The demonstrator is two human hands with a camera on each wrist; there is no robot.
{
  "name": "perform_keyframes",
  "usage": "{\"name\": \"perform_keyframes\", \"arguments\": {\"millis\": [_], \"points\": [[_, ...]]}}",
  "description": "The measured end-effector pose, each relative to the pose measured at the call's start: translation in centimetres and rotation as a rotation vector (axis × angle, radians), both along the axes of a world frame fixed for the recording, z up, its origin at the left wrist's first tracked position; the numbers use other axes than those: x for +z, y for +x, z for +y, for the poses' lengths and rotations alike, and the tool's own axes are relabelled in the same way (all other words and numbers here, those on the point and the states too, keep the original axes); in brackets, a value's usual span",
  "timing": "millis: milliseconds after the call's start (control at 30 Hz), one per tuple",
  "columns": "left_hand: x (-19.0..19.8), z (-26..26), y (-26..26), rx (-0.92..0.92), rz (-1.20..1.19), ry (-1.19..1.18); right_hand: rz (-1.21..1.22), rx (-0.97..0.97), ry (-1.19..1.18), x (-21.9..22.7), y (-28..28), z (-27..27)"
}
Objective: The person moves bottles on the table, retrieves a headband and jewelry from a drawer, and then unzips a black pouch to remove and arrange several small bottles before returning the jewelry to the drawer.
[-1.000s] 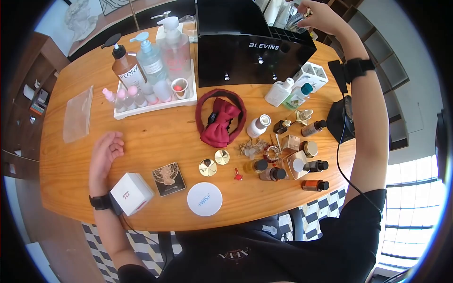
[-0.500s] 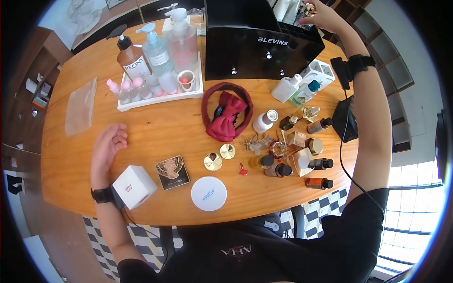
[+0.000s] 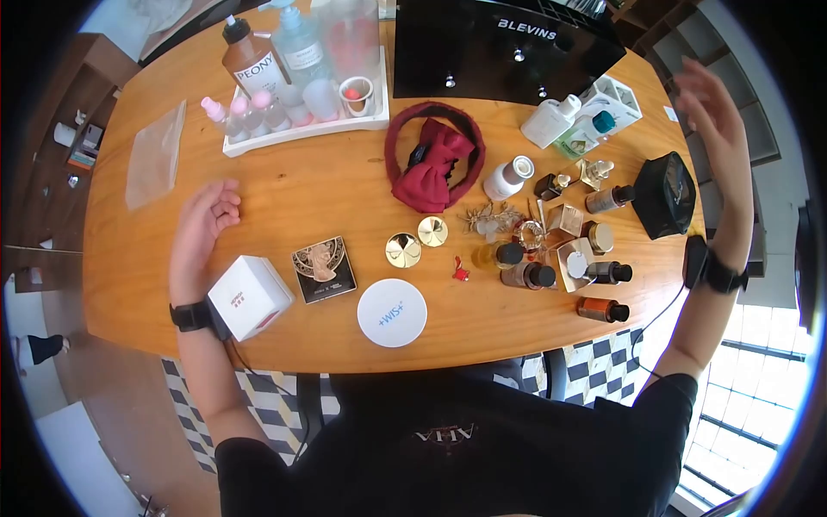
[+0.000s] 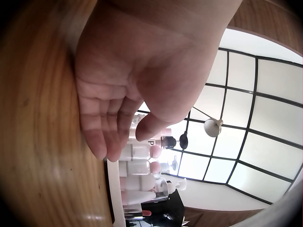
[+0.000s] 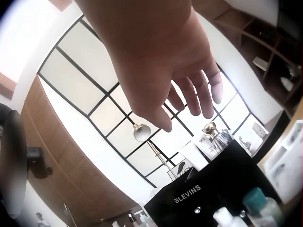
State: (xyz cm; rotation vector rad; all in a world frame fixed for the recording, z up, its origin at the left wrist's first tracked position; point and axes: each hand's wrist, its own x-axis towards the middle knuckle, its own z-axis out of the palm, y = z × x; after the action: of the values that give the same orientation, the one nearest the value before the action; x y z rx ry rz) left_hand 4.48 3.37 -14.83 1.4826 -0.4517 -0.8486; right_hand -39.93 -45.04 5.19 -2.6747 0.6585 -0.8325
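My left hand (image 3: 203, 226) rests on its side on the wooden table, fingers loosely bent and holding nothing. Close by its wrist sits a white box (image 3: 250, 297), and a dark square compact box (image 3: 324, 269) lies further right. In the head view my right hand (image 3: 715, 116) is raised at the table's right side, its fingers spread and empty. The right wrist view has it in front of and above the black BLEVINS organizer (image 5: 208, 182). A clear ribbed bottle with a gold top (image 5: 218, 138) stands in that organizer's upper part.
A white tray (image 3: 306, 133) holds pump bottles and small pink-capped bottles. In the middle lie a burgundy bow headband (image 3: 435, 164), two gold discs (image 3: 403, 250) and a round white WIS case (image 3: 392, 313). Several small bottles crowd the right, near a black pouch (image 3: 663, 196).
My right hand has let go of the gold-topped bottle at the organizer and drawn back toward me and to the right. The head view has tilted down; my left hand stays on the table.
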Motion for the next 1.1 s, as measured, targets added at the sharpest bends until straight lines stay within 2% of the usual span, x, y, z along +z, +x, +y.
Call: {"name": "perform_keyframes", "arguments": {"millis": [233, 367, 533, 700, 800, 933, 1100], "points": [[-0.2, 0.2, 0.0, -0.002, -0.019, 0.002, 0.046, -0.143, 0.564, -6.1, -7.2, 1.6], [0.3, 0.1, -0.4, 0.01, -0.021, 0.0, 0.046, -0.196, 0.85, -10.1, -8.4, 0.1], [0.1, 0.3, -0.2, 0.021, -0.003, -0.018, -0.039, -0.127, 1.086, -15.3, -8.6, -2.7], [-0.4, 0.7, 0.6, 0.017, 0.012, -0.014, -0.145, -0.067, 1.153, -19.0, -7.7, -4.2], [-0.4, 0.7, 0.4, 0.019, 0.001, -0.026, -0.198, -0.03, 1.174, -19.5, -7.5, -3.7], [-0.1, 0.6, 0.8, 0.012, 0.006, -0.008, -0.344, -0.082, 1.135, -21.3, -7.1, -3.3], [1.8, 1.2, -0.2, -0.006, -0.027, 0.149, -0.308, -0.076, 1.136, -21.1, -6.9, -3.0]]}}
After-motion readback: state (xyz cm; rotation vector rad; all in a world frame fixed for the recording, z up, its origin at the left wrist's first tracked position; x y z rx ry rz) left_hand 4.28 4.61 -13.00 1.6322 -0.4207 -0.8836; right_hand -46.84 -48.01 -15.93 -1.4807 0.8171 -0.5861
